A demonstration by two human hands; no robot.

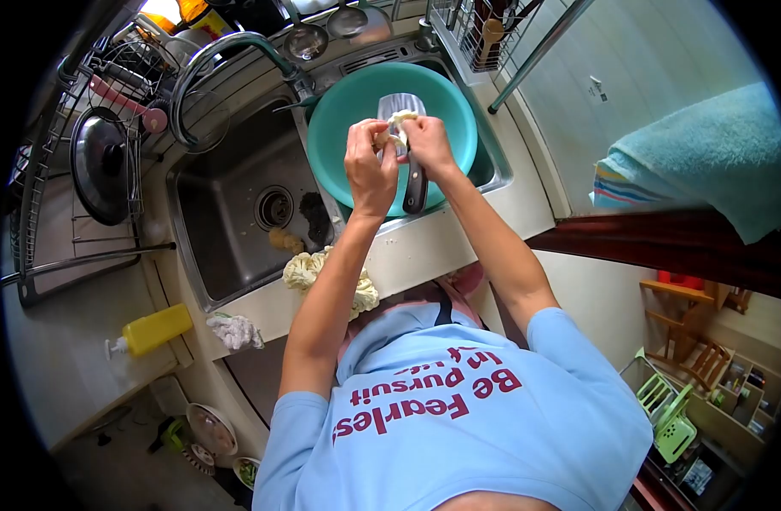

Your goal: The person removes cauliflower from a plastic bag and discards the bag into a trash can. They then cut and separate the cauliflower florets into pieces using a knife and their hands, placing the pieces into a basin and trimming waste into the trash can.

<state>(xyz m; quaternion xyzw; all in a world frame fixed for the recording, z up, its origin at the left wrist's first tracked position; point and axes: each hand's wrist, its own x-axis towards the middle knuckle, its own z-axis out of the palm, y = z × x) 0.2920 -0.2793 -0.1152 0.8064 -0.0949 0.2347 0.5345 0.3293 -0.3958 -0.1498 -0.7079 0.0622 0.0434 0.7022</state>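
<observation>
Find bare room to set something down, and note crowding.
Free: the left counter, bordered by drying rack and yellow bottle; the sink floor, left of drain. Crowded: the teal basin, beneath left hand, right hand and knife.

The left forearm partly hides the cauliflower left of centre; upper centre, the right hand partly covers the knife.

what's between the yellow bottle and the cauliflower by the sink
In the head view, a crumpled whitish cloth lies between the yellow bottle and the cauliflower.
</observation>
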